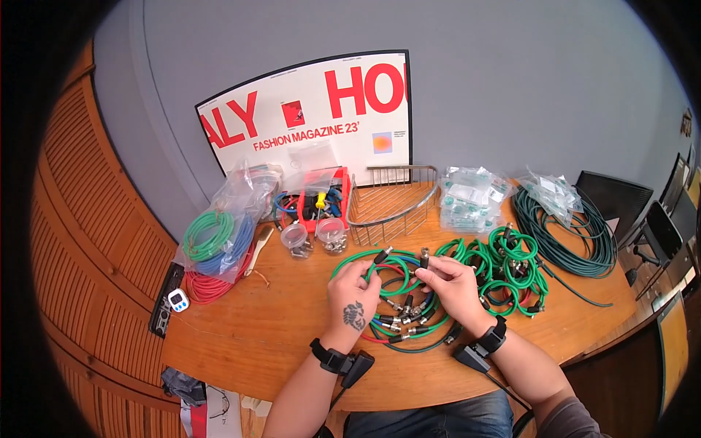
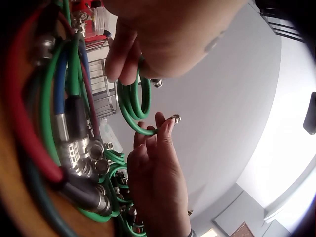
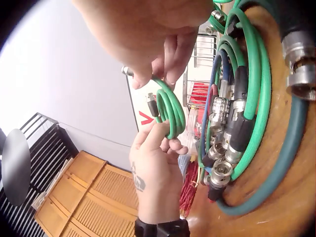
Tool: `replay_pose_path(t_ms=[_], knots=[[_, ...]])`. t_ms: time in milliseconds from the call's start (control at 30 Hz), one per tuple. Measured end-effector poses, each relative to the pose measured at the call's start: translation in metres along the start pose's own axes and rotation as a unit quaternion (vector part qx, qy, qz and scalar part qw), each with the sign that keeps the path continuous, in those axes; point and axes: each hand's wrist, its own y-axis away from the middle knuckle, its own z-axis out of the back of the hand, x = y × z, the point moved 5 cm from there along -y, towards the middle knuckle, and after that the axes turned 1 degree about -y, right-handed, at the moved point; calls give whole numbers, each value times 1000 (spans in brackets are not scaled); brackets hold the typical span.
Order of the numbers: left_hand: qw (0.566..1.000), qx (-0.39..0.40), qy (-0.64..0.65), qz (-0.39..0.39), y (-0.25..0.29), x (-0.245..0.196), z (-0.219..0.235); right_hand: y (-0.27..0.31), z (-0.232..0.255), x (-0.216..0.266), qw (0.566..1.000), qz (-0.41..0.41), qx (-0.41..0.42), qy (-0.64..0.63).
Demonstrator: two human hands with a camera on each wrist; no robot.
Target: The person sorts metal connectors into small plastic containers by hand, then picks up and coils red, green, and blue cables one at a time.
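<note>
A green cable [image 3: 170, 111] is wound in a small coil, held above the table between both hands. My left hand [image 1: 354, 299] pinches the coil between thumb and fingers, one black-sleeved metal connector [image 3: 152, 104] standing out beside it. My right hand [image 1: 453, 290] pinches the cable's other end near its metal connector [image 2: 176, 119], to the right of the coil. Below the hands lies a loose ring of green, blue, red and dark cables [image 1: 431, 330] with several metal connectors gathered in its middle.
Coiled green cables [image 1: 515, 270] lie right of the hands, with a dark cable coil [image 1: 584, 237] and bagged parts [image 1: 475, 197] behind. A wire basket [image 1: 394, 212], red bin [image 1: 337, 186], small jars [image 1: 332, 237] and bagged cable coils [image 1: 219, 241] stand at the back and left.
</note>
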Motion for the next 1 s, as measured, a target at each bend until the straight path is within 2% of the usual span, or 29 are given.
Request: replay_pose_path(t_ms=[33, 100, 133, 233, 367, 433, 500, 567, 633, 667, 700, 733, 767, 800, 867, 1000], knots=[[1000, -1, 0, 0, 1, -1, 0, 1, -2, -4, 1000, 0, 1, 0], [999, 11, 18, 32, 2, 0, -2, 2, -7, -6, 998, 63, 14, 26], [999, 10, 18, 32, 2, -2, -3, 2, -8, -3, 979, 161, 19, 125], [997, 4, 61, 55, 2, -4, -3, 6, -14, 10, 974, 178, 14, 137], [997, 8, 68, 18, 5, -9, -6, 6, -11, 6, 977, 163, 15, 137], [999, 13, 53, -5, 7, -12, -7, 6, -9, 0, 998, 21, 16, 50], [997, 26, 10, -73, 9, -20, -8, 4, -5, -13, 998, 30, 22, 59], [996, 26, 19, -79, 9, -21, -8, 4, -6, -14, 996, 40, 29, 68], [996, 26, 28, -83, 9, -22, -9, 6, -6, -7, 1000, 11, -23, -17], [996, 28, 86, -6, 9, -15, -10, 5, -6, -9, 1000, 11, -23, -17], [987, 29, 143, 71, 9, -7, -12, 4, -8, -11, 999, 25, 14, -25], [987, 28, 143, 71, 8, -5, -11, 3, -12, -11, 997, 39, 51, -34], [978, 29, 179, 102, 7, 2, -12, 4, -13, -5, 997, 39, 52, -34], [967, 31, 215, 133, 6, 6, -12, 8, -19, 5, 994, 23, 96, -56], [963, 37, 227, 139, 5, 6, -11, 11, -25, 4, 984, 0, 163, -74], [958, 70, 238, 145, 5, 9, -15, 8, -20, -5, 985, -25, 167, -47]])
